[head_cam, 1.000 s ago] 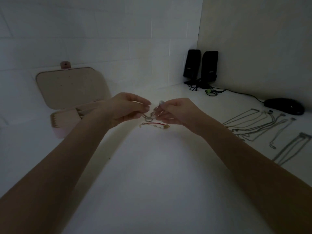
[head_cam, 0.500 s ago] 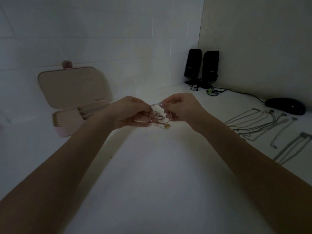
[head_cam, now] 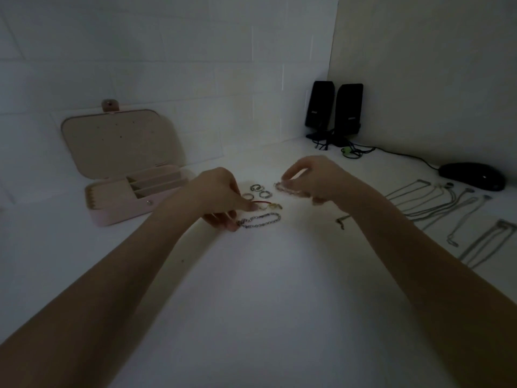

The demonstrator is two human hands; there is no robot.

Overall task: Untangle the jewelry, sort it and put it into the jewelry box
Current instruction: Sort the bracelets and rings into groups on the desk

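At the far left of the white worktop [head_cam: 251, 317] the pink jewelry box [head_cam: 134, 200] stands open, its lid leaning back against the wall so the compartments face the person; no piece can be made out inside it, so filling it looks like a step not yet done.

Just right of the box, the left hand [head_cam: 221, 197] reaches down with curled fingers. Its fingertips pinch the near end of the silver chain bracelet [head_cam: 260, 220], which lies straight on the worktop, probably being laid out flat so it stays free of the rest. The same fingers touch or nearly touch the red cord bracelet [head_cam: 261, 203] with its small gold charm; which of the 2, I cannot tell.

Behind these lie 3 rings [head_cam: 258, 191], each apart from the others, seemingly grouped as one sort.

Further right, the right hand [head_cam: 316, 180] holds a pale beaded bracelet [head_cam: 288, 189] in its fingertips, low over or on the worktop, apparently setting it in its own spot. The 2 hands are apart, each on a different piece.

A small dark piece [head_cam: 342, 220] lies by the right wrist, too dim to identify. At the right edge, several necklaces [head_cam: 436, 203] lie stretched in parallel lines, likely to keep them untangled. Behind stand 2 black speakers [head_cam: 334, 110] and a black mouse [head_cam: 472, 179].
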